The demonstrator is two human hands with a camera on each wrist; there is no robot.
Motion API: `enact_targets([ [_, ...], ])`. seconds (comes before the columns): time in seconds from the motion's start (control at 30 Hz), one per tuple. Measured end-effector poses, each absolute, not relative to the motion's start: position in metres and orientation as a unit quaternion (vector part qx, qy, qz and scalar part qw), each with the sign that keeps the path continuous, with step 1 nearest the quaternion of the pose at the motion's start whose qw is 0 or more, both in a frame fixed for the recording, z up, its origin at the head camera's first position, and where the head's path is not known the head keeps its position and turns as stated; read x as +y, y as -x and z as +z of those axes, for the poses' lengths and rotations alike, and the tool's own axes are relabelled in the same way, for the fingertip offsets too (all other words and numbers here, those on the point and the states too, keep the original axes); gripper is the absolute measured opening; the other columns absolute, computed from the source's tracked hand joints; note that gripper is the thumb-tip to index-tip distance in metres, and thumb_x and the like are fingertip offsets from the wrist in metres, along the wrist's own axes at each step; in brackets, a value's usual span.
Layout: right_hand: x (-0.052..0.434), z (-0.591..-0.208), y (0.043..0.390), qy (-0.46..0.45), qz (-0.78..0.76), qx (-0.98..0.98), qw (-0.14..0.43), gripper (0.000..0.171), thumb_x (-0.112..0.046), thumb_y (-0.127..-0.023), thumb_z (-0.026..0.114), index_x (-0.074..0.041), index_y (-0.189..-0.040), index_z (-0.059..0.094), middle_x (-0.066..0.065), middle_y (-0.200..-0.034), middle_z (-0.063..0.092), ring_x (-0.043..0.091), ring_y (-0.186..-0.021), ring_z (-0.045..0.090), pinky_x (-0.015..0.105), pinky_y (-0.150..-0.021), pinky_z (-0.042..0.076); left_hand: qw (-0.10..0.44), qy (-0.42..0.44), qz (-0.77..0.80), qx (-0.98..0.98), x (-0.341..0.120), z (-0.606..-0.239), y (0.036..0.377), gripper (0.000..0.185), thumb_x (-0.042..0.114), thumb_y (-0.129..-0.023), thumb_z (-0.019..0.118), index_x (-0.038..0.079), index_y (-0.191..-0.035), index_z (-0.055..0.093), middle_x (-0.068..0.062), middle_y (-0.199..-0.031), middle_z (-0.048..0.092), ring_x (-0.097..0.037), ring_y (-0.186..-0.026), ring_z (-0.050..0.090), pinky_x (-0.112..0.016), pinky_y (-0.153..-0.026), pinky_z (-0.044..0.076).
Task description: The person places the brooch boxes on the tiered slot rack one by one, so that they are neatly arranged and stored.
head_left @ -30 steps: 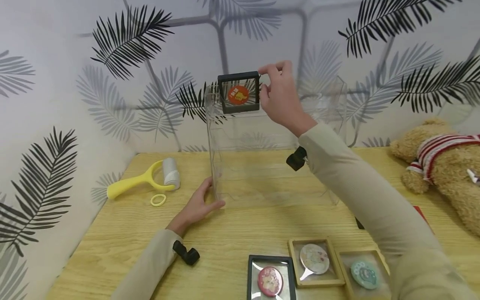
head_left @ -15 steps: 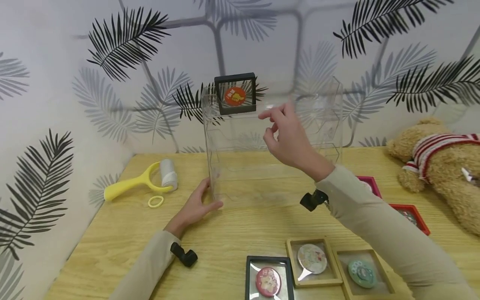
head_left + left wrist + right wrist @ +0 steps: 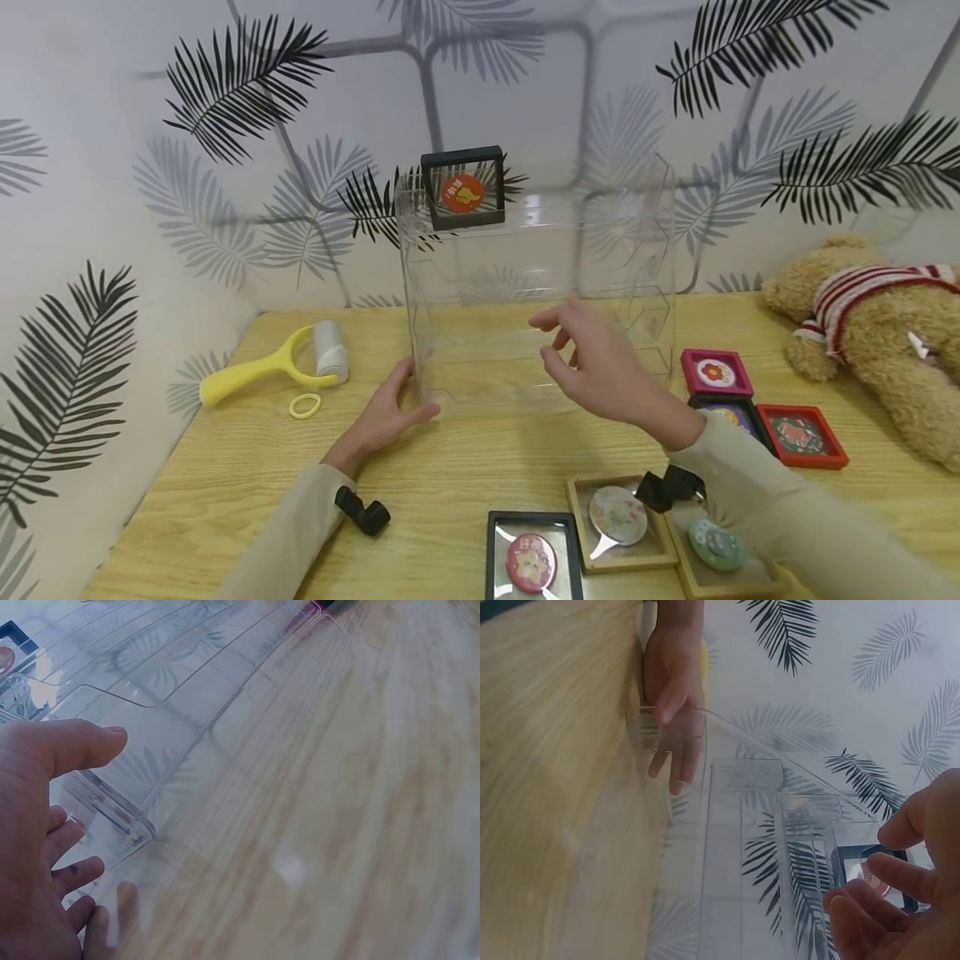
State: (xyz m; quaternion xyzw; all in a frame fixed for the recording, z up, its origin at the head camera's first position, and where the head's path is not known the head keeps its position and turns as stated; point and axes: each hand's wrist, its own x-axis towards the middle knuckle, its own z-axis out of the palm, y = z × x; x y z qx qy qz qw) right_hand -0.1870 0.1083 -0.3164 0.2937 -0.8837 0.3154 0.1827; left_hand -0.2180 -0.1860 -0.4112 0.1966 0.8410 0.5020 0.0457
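A tall clear acrylic case stands on the wooden table. A black frame with an orange badge sits at the case's top left. My left hand rests against the case's lower left corner, thumb on the front wall and fingers along the side; the left wrist view shows the thumb lying on the clear wall. My right hand hovers in front of the case, empty, fingers relaxed. In the right wrist view the right hand is apart from the black frame.
Framed badges lie near the front edge: a black one and two wooden ones. Pink and red frames lie at right, beside a teddy bear. A yellow roller and a yellow ring lie at left.
My right hand let go of the black frame, which stays on top of the case, and came down and back toward me. The left hand has stayed at the corner.
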Motion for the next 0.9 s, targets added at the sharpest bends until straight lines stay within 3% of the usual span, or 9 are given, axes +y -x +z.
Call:
enact_targets([
  [0.53,0.130,-0.360,0.136,-0.299,0.346,-0.881,0.119,0.033,-0.003,-0.081,0.064,-0.008,-0.113,0.057,0.002,-0.099,0.055,0.010,-0.082,0.050,0.019,-0.059,0.045,0.043,-0.204,0.507,0.837,-0.186,-0.418,0.225,0.075,0.011,-0.082,0.068,0.002,-0.143,0.025,-0.024,-0.139,0.037,-0.037,-0.132,0.030,-0.054,-0.109,0.021],
  [0.7,0.134,-0.372,0.125,-0.308,0.351,-0.882,0.070,0.037,-0.006,-0.082,0.065,-0.009,-0.118,0.054,0.002,-0.102,0.055,0.012,-0.085,0.051,0.020,-0.061,0.047,0.028,-0.209,0.506,0.836,-0.188,-0.425,0.223,0.074,0.010,-0.082,0.067,0.000,-0.142,0.025,-0.025,-0.140,0.036,-0.038,-0.132,0.031,-0.055,-0.108,0.022],
  [0.9,0.142,-0.384,0.112,-0.338,0.330,-0.882,-0.008,0.049,-0.018,-0.082,0.069,-0.009,-0.125,0.049,0.006,-0.115,0.052,0.019,-0.100,0.050,0.028,-0.077,0.050,0.033,-0.206,0.505,0.837,-0.183,-0.415,0.217,0.074,0.009,-0.083,0.066,-0.001,-0.143,0.024,-0.026,-0.142,0.033,-0.039,-0.134,0.028,-0.055,-0.109,0.020],
])
